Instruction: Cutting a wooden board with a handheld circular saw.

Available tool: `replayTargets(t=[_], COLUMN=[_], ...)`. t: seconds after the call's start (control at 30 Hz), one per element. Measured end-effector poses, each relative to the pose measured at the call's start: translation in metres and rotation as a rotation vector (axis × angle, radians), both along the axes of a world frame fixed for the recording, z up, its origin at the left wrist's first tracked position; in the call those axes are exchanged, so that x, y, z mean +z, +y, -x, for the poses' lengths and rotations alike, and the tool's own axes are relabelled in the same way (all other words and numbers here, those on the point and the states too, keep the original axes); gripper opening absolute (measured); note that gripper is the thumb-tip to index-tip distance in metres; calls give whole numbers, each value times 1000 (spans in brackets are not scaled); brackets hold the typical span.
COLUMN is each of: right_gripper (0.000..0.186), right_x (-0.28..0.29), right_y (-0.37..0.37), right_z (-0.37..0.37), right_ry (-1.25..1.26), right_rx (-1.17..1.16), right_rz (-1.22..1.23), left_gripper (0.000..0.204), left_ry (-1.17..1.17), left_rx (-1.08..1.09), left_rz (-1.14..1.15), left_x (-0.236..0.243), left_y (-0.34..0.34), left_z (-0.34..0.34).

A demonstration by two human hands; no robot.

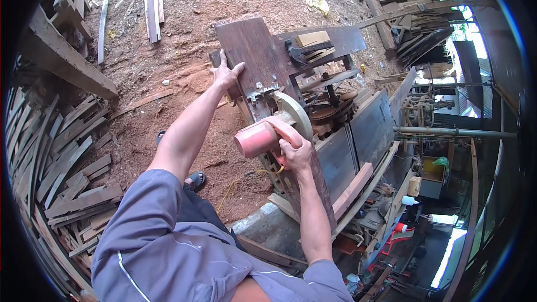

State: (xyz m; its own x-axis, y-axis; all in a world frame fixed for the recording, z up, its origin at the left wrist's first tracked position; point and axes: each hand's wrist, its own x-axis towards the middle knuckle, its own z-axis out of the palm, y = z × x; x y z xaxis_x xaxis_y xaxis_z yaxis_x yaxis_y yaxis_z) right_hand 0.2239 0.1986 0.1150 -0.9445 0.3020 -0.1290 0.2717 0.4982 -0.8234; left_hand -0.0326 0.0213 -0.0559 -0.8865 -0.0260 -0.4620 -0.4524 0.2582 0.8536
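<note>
My right hand (296, 155) is wrapped round the rear handle of a red portable circular saw (254, 140) with a pale, curved blade guard (295, 113). The saw rests on a long, dark brown wooden plank (246, 39). Whether its blade is turning cannot be made out. Farther up, my left hand (225, 76) grips the plank's left edge, thumb on the top face and fingers spread along the side. A yellow power cord (232, 182) trails from the saw toward the ground. Right of the plank, a hammer (298, 54) lies beside a light wood block (313, 38).
Beneath the plank stands a machine bench (366, 126) with exposed pulleys (331, 113). Cut wood strips (67, 156) are heaped at the left. Sawdust (196, 109) covers the ground. A reddish timber (352, 190) lies along the bench, near cluttered tools at the lower right.
</note>
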Motion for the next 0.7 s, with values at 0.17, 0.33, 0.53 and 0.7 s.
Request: replayTargets(t=[0.17,0.33,0.53,0.7], right_gripper=[29,30,32,33], right_x=[-4,-8,-8,-5], right_y=[-3,6,7,14], right_z=[1,-1,2,3], right_ry=[5,-5,-1,-97], right_rx=[-16,3,75,51], right_rz=[21,-16,32,90], left_gripper=[116,115,117,115], left_ry=[6,-8,50,12], left_rx=[27,14,0,0], left_rz=[2,-23,39,-21], left_x=[1,12,-12,13], left_y=[-4,1,-3,-1], left_z=[-3,-10,1,-9])
